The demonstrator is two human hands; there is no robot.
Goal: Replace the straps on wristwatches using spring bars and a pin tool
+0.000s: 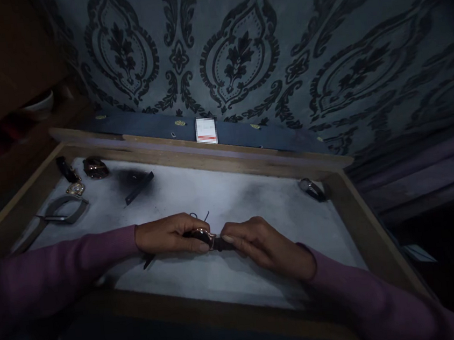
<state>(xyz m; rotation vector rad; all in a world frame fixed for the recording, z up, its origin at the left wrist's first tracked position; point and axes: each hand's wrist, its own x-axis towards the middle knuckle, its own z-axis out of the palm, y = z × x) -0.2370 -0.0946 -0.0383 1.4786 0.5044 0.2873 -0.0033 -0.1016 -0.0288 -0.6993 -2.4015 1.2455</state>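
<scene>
**Wristwatch [203,236] held between two hands over a wooden-sided tray [352,205].**

The left hand [173,235] was curled around the case, its thumb along the near edge, so that part of the dark dial was hidden. The right hand [265,247], nearly closed, pinched the dark strap [220,243] between thumb and fingers, covering its end. Both forearms reached inward, wrists low; the purple sleeves [62,263] ran out of view at left and lower right. The watch lay near the middle of the tray's near half; whether it touched the white lining [228,186] could not be told. A dark strip [149,261] protruded below the left hand, its other end concealed. Farther out, a grey strap [67,209] and a gold-cased watch [75,188] occupied the left, a dark-strapped watch [312,189] the right. Shadow obscured the lower right corner.
</scene>
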